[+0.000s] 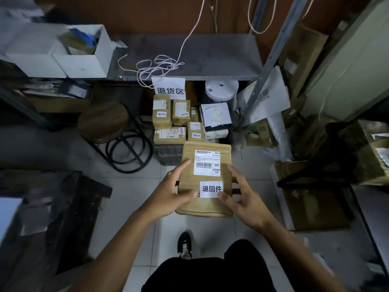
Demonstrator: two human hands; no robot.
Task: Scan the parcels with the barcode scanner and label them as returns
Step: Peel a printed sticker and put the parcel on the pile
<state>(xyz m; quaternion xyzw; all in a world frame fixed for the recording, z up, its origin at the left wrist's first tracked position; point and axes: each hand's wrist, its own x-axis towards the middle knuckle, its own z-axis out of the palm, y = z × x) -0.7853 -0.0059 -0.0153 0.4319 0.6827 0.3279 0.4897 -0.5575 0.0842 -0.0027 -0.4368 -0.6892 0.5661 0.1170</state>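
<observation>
I hold a brown paper-wrapped parcel out in front of me above the tiled floor. It bears a white shipping label with a barcode and a small white return sticker below it. My left hand grips the parcel's left edge, thumb on top. My right hand holds the right edge, its thumb touching the sticker's lower right corner. Just beyond, several labelled brown parcels are stacked on a grey crate under a white returns-area sign. No barcode scanner is in view.
A grey metal shelf with a tangled white cord hangs over the stack. A round stool stands to the left, cardboard boxes and a metal rack post to the right. My shoe is on the floor below.
</observation>
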